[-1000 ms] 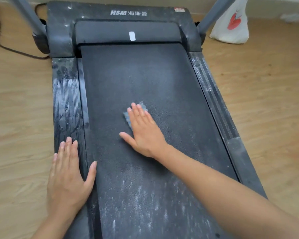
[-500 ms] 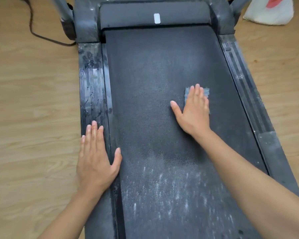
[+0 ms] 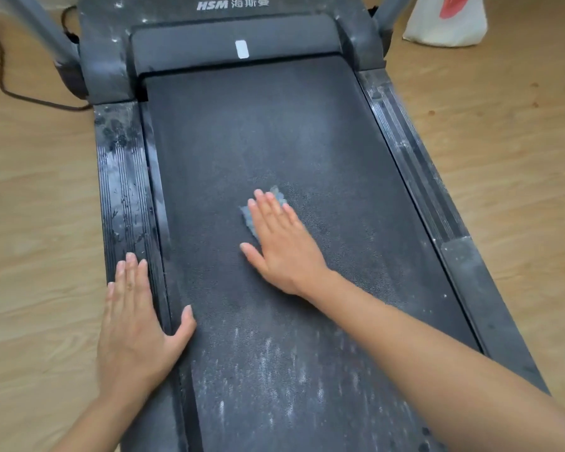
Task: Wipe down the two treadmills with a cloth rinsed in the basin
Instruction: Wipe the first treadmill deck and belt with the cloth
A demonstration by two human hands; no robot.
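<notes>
A dark treadmill (image 3: 307, 132) with a dusty black belt fills the view. My right hand (image 3: 281, 243) lies flat, fingers straight, pressing a small grey-blue cloth (image 3: 249, 216) onto the middle of the belt; only the cloth's edges show past my fingers. My left hand (image 3: 134, 321) rests flat on the treadmill's left side rail (image 3: 121, 177), thumb spread onto the belt edge. White dust streaks cover the near part of the belt. The basin and a second treadmill are out of view.
A white bag with a red print (image 3: 447, 21) stands on the wooden floor at the back right. A black cable (image 3: 23, 96) runs over the floor at the back left. Grey uprights (image 3: 43, 34) rise at both front corners.
My right hand has slid the cloth from the belt's right part back left to the middle. My left hand stays on the left rail. The camera view shifted.
</notes>
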